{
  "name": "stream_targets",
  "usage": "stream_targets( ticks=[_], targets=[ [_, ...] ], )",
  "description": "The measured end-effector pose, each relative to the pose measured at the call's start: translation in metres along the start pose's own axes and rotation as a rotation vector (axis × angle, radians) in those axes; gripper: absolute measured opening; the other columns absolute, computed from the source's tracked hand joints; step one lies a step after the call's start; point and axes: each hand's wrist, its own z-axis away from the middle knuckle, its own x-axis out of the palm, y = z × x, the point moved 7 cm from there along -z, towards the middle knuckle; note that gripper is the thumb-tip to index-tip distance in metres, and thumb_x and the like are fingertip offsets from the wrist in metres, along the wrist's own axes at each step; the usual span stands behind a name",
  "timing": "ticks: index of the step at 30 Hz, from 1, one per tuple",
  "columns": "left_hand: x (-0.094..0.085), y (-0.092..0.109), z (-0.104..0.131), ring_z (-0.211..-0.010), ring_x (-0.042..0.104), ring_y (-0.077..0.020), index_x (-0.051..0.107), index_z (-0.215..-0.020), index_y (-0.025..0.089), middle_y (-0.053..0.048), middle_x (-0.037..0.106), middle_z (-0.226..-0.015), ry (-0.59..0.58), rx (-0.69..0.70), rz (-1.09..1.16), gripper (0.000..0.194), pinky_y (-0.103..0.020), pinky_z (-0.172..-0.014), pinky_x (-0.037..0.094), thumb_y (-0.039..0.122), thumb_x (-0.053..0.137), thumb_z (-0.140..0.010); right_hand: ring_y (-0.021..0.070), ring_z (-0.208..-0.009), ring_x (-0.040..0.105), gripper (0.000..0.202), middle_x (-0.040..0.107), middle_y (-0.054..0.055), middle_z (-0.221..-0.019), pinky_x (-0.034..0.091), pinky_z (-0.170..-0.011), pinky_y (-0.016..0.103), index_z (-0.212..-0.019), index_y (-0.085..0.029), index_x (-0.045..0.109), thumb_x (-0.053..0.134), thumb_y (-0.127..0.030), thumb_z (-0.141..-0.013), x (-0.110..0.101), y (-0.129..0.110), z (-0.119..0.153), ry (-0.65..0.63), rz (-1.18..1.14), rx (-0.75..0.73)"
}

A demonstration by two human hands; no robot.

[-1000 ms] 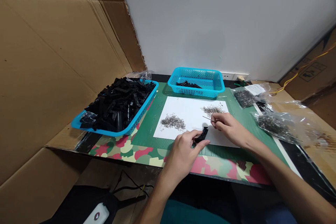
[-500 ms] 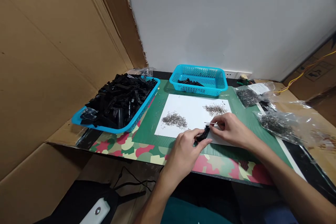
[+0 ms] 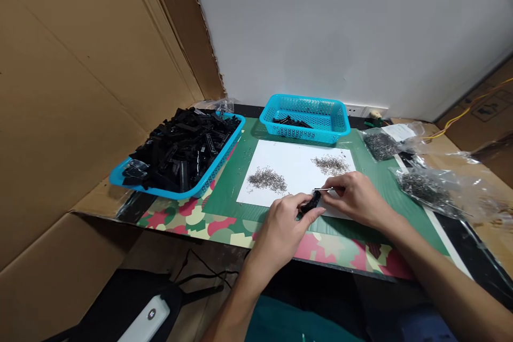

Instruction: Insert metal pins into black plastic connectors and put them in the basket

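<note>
A small black plastic part [image 3: 311, 204] is gripped between the thumb and fingers of my left hand [image 3: 285, 220], over the lower edge of a white paper sheet [image 3: 294, 157]. My right hand [image 3: 355, 196] pinches a thin metal tool [image 3: 325, 189], whose tip lies at the upper end of the black part. Two heaps of small metal pieces rest on the paper, one on the left [image 3: 267, 179] and one on the right [image 3: 331, 164], just beyond my right hand.
A blue basket [image 3: 218, 163] heaped with black parts stands at the left. Behind the paper is another blue basket [image 3: 304, 132] with a few black parts. Plastic bags of metal pieces [image 3: 379, 145] lie at the right. Cardboard [image 3: 80, 64] rises on the left.
The tool in my right hand has come down slightly onto the top of the black part. My left hand keeps its hold. The view has shifted a little.
</note>
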Motion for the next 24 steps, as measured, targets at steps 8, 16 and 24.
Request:
stream_targets(
  ticks=[8,16,24],
  targets=[
    [0.0,0.001,-0.001,-0.086,0.067,-0.0202,0.079,-0.105,0.021,-0.004,0.078,-0.095,0.001,0.011,0.01,0.028,-0.026,-0.069,0.042,0.045,0.068,-0.096,0.0126,-0.052,0.044,0.02,0.058,0.001,-0.058,0.027,-0.055,0.029,-0.076,-0.018,0.076,0.061,-0.026,-0.088,0.0,-0.005,0.001,-0.072,-0.085,-0.05],
    [0.0,-0.003,0.0,-0.089,0.068,-0.0211,0.079,-0.112,0.021,-0.005,0.079,-0.102,0.024,-0.009,0.039,0.03,-0.028,-0.077,0.047,0.044,0.072,-0.093,0.0174,-0.064,0.056,0.029,0.066,0.005,-0.074,0.039,-0.062,0.031,-0.088,-0.017,0.074,0.048,-0.023,-0.099,-0.02,-0.005,0.002,0.071,-0.135,-0.073],
    [-0.002,-0.002,0.0,-0.082,0.067,-0.0197,0.08,-0.109,0.021,-0.004,0.078,-0.091,0.044,-0.005,0.019,0.03,-0.028,-0.078,0.048,0.045,0.073,-0.093,0.0257,-0.099,0.068,0.021,0.07,0.011,-0.108,0.054,-0.086,0.04,-0.105,-0.024,0.079,0.06,-0.032,-0.101,-0.03,-0.004,0.0,0.274,-0.305,-0.201]
  ],
)
